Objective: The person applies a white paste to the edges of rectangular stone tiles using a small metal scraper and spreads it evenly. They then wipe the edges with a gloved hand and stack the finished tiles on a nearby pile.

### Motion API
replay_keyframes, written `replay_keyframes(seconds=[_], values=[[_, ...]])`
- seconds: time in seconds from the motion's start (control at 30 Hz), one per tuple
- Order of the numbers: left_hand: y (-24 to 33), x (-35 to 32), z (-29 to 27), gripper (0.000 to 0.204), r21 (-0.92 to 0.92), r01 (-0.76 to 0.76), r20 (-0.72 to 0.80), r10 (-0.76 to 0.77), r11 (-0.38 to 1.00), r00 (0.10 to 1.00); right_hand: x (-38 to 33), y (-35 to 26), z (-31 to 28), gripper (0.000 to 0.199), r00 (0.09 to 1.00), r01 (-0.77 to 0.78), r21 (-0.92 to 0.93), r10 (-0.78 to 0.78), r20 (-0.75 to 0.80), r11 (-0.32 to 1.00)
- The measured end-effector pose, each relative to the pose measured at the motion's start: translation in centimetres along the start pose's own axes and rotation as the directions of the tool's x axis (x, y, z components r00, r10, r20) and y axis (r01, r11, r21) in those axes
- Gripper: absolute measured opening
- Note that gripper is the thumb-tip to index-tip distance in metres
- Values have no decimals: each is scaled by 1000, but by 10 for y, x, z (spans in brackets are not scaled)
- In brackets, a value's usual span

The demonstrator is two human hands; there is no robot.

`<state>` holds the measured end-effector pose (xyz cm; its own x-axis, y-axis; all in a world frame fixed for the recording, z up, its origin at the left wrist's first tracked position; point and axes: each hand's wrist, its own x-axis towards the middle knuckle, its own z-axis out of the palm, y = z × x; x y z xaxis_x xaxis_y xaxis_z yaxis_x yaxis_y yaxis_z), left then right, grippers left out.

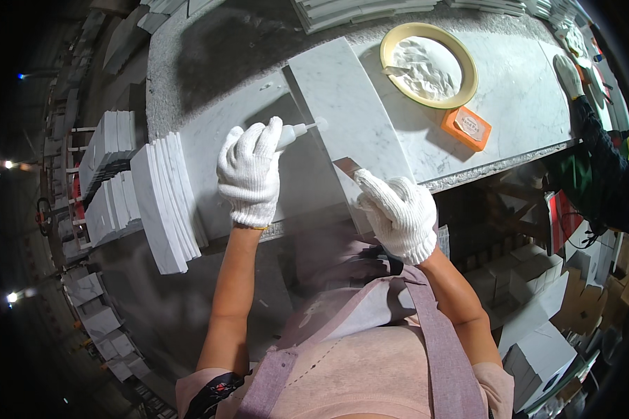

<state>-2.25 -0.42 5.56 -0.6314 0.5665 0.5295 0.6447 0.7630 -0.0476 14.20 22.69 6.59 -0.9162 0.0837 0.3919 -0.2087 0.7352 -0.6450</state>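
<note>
Where left hand (250, 166) curls, a bottle (286, 137) seemingly protrudes.

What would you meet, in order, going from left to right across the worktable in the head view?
Row of white tiles, left hand, small bottle, right hand, orange box, co-worker's gloved hand.

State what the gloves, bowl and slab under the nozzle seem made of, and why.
Gloves: knitted cotton or similar yarn, matte, with visible ribbing. Bowl: perhaps plastic or enamelled metal, given its smooth yellow rim. Slab: apparently marble, smooth, grey-veined; printed ceramic remains possible.
</note>
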Motion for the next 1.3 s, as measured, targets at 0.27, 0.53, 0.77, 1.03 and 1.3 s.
replay_keyframes(seconds=[0.27,0.53,0.77,1.03,1.3], values=[[-2,3,3,65,7,-34,-38,34,999,999,-1,2,1,64,1000,1,-14,0,3,1000],[-1,4,1,70,11,-31,-11,31,999,999,-5,8,7,64,999,27,-42,-28,-27,999],[-1,3,1,71,21,-27,-3,27,999,1000,-5,7,6,62,999,23,12,-23,-29,1000],[-2,5,0,71,9,-39,-10,39,999,999,-2,5,6,63,997,38,42,-36,-62,998],[0,3,0,63,-5,-2,12,2,1000,1000,-2,5,2,64,1000,20,4,-19,-18,1000]])
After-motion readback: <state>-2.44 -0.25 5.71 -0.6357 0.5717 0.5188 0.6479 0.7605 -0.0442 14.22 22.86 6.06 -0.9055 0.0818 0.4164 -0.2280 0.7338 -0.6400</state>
